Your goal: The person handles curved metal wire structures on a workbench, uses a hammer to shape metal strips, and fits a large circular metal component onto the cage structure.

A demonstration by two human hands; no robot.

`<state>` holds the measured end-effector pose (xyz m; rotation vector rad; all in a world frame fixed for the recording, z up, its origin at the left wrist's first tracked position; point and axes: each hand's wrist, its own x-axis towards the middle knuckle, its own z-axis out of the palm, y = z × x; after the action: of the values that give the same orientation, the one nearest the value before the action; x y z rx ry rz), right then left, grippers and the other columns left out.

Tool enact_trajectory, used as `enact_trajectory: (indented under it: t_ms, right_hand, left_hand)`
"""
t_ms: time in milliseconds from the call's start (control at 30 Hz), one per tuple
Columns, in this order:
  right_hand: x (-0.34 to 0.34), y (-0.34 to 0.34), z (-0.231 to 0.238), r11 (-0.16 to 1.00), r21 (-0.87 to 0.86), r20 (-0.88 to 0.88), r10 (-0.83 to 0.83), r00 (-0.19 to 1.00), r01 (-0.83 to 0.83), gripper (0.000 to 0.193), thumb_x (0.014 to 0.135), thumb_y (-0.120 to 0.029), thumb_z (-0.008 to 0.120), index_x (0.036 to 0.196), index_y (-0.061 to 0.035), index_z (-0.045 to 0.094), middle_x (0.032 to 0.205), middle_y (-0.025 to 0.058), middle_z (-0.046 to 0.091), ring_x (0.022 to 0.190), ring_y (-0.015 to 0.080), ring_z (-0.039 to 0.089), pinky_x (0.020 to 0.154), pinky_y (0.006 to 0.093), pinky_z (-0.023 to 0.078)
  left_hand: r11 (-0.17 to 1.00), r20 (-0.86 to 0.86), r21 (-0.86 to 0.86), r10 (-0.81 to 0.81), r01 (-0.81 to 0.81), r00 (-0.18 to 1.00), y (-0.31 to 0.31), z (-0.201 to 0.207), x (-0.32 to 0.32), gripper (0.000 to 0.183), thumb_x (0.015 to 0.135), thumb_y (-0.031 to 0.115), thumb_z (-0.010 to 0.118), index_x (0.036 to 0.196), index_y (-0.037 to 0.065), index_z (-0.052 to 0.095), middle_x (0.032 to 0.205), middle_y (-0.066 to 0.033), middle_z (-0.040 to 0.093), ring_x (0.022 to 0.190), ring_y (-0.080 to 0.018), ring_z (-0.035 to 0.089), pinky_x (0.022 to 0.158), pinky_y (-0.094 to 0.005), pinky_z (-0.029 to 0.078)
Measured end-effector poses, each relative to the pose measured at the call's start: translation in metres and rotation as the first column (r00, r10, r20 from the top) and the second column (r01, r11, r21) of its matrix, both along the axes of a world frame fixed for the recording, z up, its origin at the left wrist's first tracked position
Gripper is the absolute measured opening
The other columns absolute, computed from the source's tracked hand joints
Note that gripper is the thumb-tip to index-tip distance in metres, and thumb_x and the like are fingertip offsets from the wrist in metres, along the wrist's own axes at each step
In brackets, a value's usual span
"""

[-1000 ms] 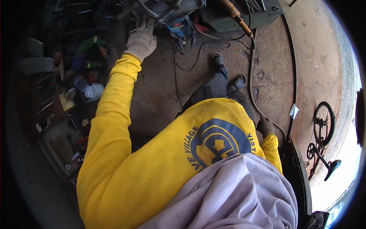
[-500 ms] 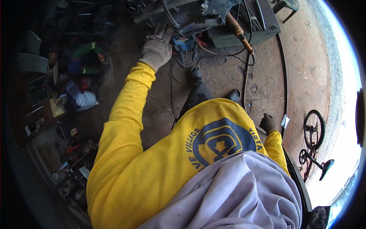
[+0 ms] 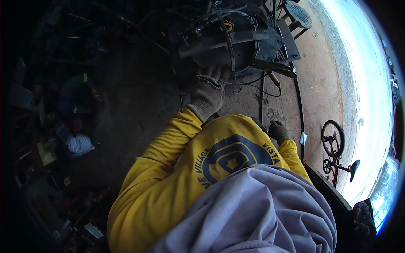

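Knitwear (image 3: pixel 201 109) sheathes left grip (image 3: pixel 209 90), fingers (image 3: pixel 216 75) extended by curved dark metal (image 3: pixel 244 55); right grip (image 3: pixel 278 131) unreadable.

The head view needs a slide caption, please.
Gloved left hand at dark metalwork, gloved right hand beside yellow shirt, bicycle beyond.

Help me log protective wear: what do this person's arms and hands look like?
The left hand wears a grey-brown knit glove with a ribbed cuff and a ragged ridge across it. The right hand wears a similar, darker-looking glove; its finer detail is too small to tell. The left sleeve and right sleeve are long and yellow, the left bunched in folds.
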<state>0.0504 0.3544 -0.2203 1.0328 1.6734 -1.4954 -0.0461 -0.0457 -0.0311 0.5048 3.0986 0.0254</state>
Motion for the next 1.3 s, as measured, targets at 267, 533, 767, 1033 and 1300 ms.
enact_trajectory:
  t_ms: [267, 533, 767, 1033, 1300]
  right_hand:
    - [-0.004, -0.022, 0.021, 0.997, 0.072, -0.043, -0.009, 0.999, 0.012, 0.031, 0.096, -0.029, 0.062, 0.113, -0.0032, 0.063, 0.074, 0.0044, 0.06, 0.058, 0.0179, 0.058, 0.053, 0.0347, 0.049]
    - [0.065, -0.009, 0.01, 0.959, 0.213, -0.021, 0.196, 0.98, -0.187, 0.039, 0.097, -0.037, 0.057, 0.11, -0.0003, 0.063, 0.076, 0.0101, 0.063, 0.062, 0.0241, 0.063, 0.057, 0.0393, 0.055]
    - [0.046, -0.042, 0.046, 0.792, 0.315, 0.206, 0.481, 0.852, -0.523, 0.052, 0.099, -0.044, 0.051, 0.121, 0.0011, 0.066, 0.109, 0.0227, 0.07, 0.099, 0.0336, 0.068, 0.084, 0.0401, 0.05]
    - [0.025, -0.012, 0.007, 0.958, -0.056, 0.05, -0.28, 0.959, 0.283, 0.033, 0.099, -0.033, 0.059, 0.112, -0.0019, 0.06, 0.074, 0.0054, 0.059, 0.059, 0.0197, 0.059, 0.055, 0.0362, 0.053]
    - [0.023, 0.01, 0.003, 0.99, 0.037, 0.154, -0.143, 0.978, 0.139, 0.039, 0.096, -0.034, 0.061, 0.115, -0.0002, 0.064, 0.072, 0.006, 0.06, 0.058, 0.0198, 0.061, 0.054, 0.0349, 0.052]
  left_hand:
    - [0.978, -0.051, 0.164, -0.123, 0.13, 0.991, -0.021, 0.01, -0.006, 0.066, 0.09, 0.03, 0.06, 0.149, 0.009, 0.042, 0.14, -0.0129, 0.052, 0.133, -0.0288, 0.045, 0.114, -0.0523, 0.029]
    - [0.534, -0.067, 0.786, -0.427, 0.311, 0.902, -0.066, 0.074, -0.035, 0.025, 0.093, 0.013, 0.066, 0.116, 0.003, 0.069, 0.107, -0.0113, 0.073, 0.093, -0.0242, 0.072, 0.078, -0.0346, 0.058]
    - [0.884, -0.229, 0.423, -0.105, 0.196, 0.968, -0.102, 0.104, -0.246, 0.035, 0.098, 0.028, 0.061, 0.129, 0.01, 0.063, 0.124, -0.0101, 0.068, 0.113, -0.027, 0.067, 0.095, -0.0377, 0.055]
    - [0.99, 0.158, -0.139, -0.014, 0.036, 0.987, -0.037, 0.042, -0.355, 0.058, 0.094, 0.044, 0.06, 0.145, 0.019, 0.047, 0.137, -0.0123, 0.06, 0.128, -0.0326, 0.055, 0.107, -0.0469, 0.045]
    - [0.989, -0.081, -0.055, 0.133, -0.137, 0.988, -0.087, 0.044, -0.374, 0.046, 0.093, 0.043, 0.062, 0.125, 0.01, 0.061, 0.124, -0.0157, 0.066, 0.118, -0.0369, 0.06, 0.099, -0.046, 0.049]
